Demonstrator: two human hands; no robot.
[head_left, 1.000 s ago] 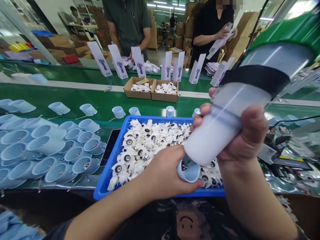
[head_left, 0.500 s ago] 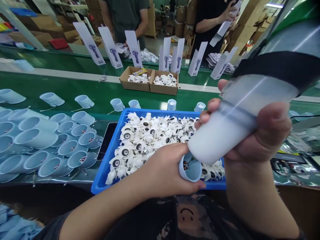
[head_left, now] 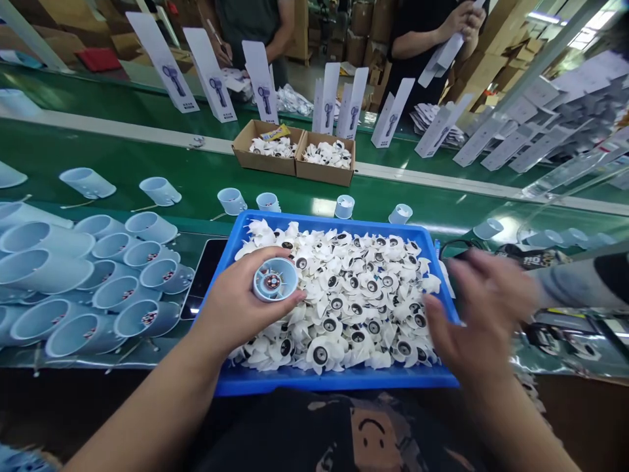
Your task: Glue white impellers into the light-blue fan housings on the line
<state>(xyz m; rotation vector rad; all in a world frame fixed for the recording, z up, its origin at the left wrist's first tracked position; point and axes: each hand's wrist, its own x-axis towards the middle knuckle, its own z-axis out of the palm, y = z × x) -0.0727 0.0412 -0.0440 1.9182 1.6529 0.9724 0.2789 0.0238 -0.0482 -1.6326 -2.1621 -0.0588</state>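
My left hand [head_left: 246,298] is wrapped round a light-blue fan housing [head_left: 275,280], its open end facing up and a small coppery motor showing inside between spokes. Beneath it stands a blue tray [head_left: 339,385] heaped with white fan blades [head_left: 344,288] that have dark round hubs. Over the tray's right edge, my right hand [head_left: 486,308] is smeared by motion, with thumb and fingers apart and nothing held. Just beyond it lies a pale cylindrical tool [head_left: 565,285] with a black band, partly hidden by the fingers and cut off by the frame.
Several blue housings [head_left: 118,292] are stacked at left beside a dark tablet-like slab [head_left: 209,275]. Single housings line the green conveyor [head_left: 304,196]. Beyond are two cardboard boxes [head_left: 324,174] of white blades and upright white cartons [head_left: 260,85]. Two people stand across the line.
My right hand has let go of the pale cylindrical tool, now at the right, and opened. My left hand has moved left with the housing, turning its open end up.
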